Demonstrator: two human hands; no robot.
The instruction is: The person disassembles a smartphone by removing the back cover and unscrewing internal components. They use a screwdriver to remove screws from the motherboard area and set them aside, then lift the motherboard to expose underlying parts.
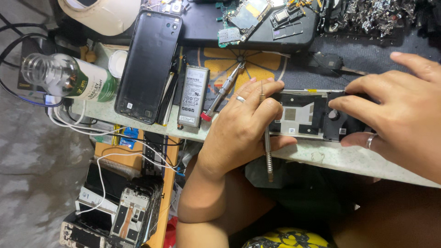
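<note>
Nearest the camera, the right hand fills the frame's right side, fingers spread and pressing down on the opened black phone body with its inner frame exposed; it steadies the phone and grips nothing. The left hand, a ring on one finger, is closed round a slim knurled metal screwdriver held between the fingers like a pen, its tip hidden under the fingers at the phone's left end. The phone lies between the two hands, touching both, its long axis running left to right along the edge of the pale speckled bench; the screwdriver's shaft crosses that axis nearly at right angles, its handle pointing back toward the person. The left hand is the one nearer the phone's left end, the right covers the other end.

Further up the bench lies a long dark plastic phone back cover, inner side up. Left of it a clear plastic bottle with a green label lies on its side. Between cover and left hand sits a grey rectangular phone battery, and just beside it a second screwdriver with a red cap lies slantwise. A black tray at the top edge holds green circuit boards and small loose parts. Below the bench, a box holds stacked stripped phone frames.
</note>
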